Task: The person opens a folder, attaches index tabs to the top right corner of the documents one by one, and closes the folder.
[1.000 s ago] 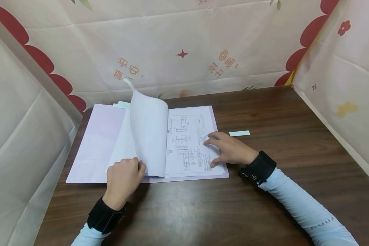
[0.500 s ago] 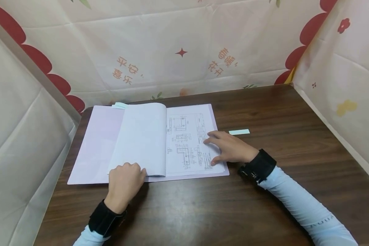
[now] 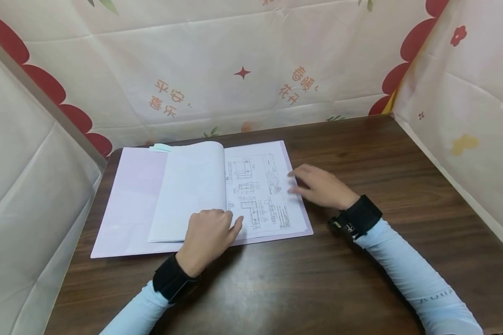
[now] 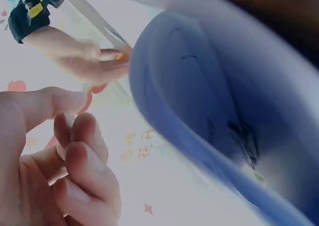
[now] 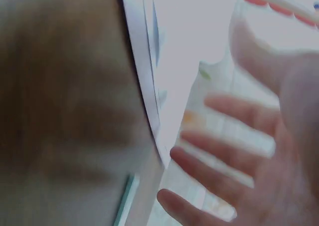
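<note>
A lilac folder (image 3: 127,204) lies spread on the table with white sheets in it. On its right side is a sheet with technical drawings (image 3: 255,190); a blank white page (image 3: 194,190) is folded over to the left. My left hand (image 3: 209,235) hovers at the folder's lower edge by the fold, its fingers loosely curled around nothing in the left wrist view. Fingers spread, my right hand (image 3: 324,186) is at the folder's right edge and holds nothing. Beside the folder, a pale green strip (image 5: 125,201) shows in the right wrist view; the right hand covers it in the head view.
Pale green tabs (image 3: 160,147) stick out above the pages at the top left. The dark wooden table (image 3: 285,288) is bordered by a printed white cloth (image 3: 218,56) at the back and cloth walls on both sides.
The turned page has settled flat on the left. My left hand has come off the page's lower edge and moved right; my right hand has lifted off the drawing sheet and shifted right over the strip.
</note>
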`<state>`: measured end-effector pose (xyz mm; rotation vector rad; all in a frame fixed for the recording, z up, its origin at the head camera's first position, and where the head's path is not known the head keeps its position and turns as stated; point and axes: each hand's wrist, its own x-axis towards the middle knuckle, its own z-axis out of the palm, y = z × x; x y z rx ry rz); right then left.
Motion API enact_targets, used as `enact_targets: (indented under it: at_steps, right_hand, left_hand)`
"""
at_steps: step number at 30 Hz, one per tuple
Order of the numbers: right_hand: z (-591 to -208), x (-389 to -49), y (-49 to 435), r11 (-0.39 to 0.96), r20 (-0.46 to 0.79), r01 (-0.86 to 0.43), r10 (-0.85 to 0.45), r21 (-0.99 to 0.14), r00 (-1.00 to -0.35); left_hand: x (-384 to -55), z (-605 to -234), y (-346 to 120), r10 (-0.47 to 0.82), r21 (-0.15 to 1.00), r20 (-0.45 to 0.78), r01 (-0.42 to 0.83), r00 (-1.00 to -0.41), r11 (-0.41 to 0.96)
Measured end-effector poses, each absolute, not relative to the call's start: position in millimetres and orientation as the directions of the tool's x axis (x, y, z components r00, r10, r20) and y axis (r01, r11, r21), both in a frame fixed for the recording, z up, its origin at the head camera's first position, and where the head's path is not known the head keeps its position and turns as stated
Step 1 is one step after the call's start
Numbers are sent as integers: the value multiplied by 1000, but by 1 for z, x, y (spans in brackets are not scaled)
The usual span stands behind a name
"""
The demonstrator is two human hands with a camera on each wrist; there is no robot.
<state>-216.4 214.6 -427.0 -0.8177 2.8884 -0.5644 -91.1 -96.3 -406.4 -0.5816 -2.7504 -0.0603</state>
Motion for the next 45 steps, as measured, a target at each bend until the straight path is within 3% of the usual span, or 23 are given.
enact_targets:
  at_steps: [3,7,16,24,32,38,45]
  right_hand:
    - [-428,-229,232,862,70,-363,-363,-353,-929]
    - [-433,-241,251,907,15,-227,-237,-354,-971]
    - [-439,-247,263,910,-100,-120,-173,-397,-980]
    - [-442,-250,271,878,-101,-88,-153,-470,-983]
    - [-445,-254,280,854,-115,-162,-249,-495,-962]
    - [-441,-255,286,848,-133,-192,-292,-495,-947]
    - [-436,-253,285,842,-143,-140,-248,-521,-958]
  left_hand:
    - [-97,-406,-85,406,-17,308,422,-861,907]
    - [-102,-400,-71,442,-12,282,457,-852,889]
    - [-124,-359,-28,510,5,264,530,-819,848]
    - [-165,-339,15,607,-68,32,604,-794,794]
    - [-197,-370,52,697,-184,-88,699,-712,691]
    - [-209,-400,70,731,-197,-180,752,-658,629]
    - [-213,-419,76,712,-232,-185,734,-677,638]
